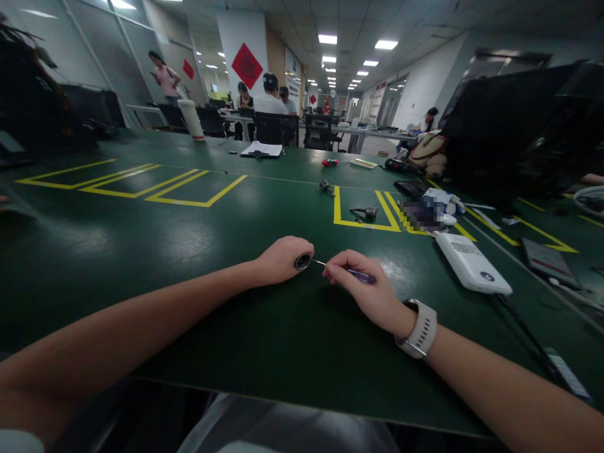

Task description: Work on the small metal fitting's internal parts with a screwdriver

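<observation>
My left hand (282, 261) is closed around a small dark cylindrical part (302, 262), whose round open end faces me and to the right. In my right hand (365, 292) is a slim screwdriver with a purple handle (362, 276), pinched between thumb and fingers. Its thin metal shaft points left, with the tip at the rim of the cylindrical part; whether it sits inside cannot be made out. Both hands are just above the green table (264, 333), close to its front edge.
Two dark metal-tipped parts (368, 212) lie ahead, one inside a yellow tape outline (368, 225). A red-handled screwdriver (330, 163) and a clipboard (262, 150) lie farther back. At right is a white device (472, 261) with a cable. A white tumbler (191, 119) stands far left.
</observation>
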The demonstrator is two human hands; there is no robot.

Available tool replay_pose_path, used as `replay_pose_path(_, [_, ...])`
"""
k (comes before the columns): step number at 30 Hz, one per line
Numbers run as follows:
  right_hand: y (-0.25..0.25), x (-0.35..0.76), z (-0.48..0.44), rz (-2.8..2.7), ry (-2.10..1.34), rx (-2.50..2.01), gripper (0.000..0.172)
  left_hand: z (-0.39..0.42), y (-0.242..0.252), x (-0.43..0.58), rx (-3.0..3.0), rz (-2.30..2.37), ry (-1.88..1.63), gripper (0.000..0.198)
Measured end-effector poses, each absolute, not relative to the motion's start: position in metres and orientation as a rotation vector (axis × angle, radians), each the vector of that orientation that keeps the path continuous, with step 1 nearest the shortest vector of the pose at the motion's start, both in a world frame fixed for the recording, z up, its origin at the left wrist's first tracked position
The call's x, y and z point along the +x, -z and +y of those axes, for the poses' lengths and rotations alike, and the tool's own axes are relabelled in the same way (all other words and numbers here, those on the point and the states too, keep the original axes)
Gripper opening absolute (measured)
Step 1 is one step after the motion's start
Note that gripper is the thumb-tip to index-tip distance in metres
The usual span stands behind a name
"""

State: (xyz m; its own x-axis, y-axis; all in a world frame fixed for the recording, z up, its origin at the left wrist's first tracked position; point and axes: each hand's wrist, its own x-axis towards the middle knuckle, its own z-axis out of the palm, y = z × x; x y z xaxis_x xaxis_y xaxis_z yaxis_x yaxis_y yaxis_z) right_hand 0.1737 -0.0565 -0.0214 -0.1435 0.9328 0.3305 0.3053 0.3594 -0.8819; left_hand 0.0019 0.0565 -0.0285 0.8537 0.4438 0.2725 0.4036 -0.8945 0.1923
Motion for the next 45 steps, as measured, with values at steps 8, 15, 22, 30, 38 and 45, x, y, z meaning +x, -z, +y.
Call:
replay_pose_path(8, [0.022,0.172,-0.051,-1.384,-1.171,-1.053,0.012,0.057,0.03,0.002,2.985,0.536,-0.516,0.012])
replay_pose_path(15, [0.027,0.174,-0.039,-1.015,-1.489,-0.895,0.008,0.062,0.034,0.0,2.89,0.59,-0.507,0.007])
replay_pose_path(22, [0.027,0.175,-0.041,-0.964,-1.509,-0.896,0.007,0.064,0.034,0.001,2.857,0.644,-0.503,0.007])
replay_pose_path(30, [0.031,0.175,-0.044,-1.05,-1.374,-0.902,0.009,0.063,0.033,-0.001,2.786,0.705,-0.474,0.004])
replay_pose_path(38, [0.032,0.17,-0.051,-1.478,-1.17,-1.024,0.015,0.059,0.031,0.002,2.809,0.77,-0.507,0.005])
replay_pose_path(45, [0.031,0.171,-0.053,-1.453,-1.126,-0.991,0.017,0.058,0.031,0.002,2.782,0.808,-0.482,0.006])
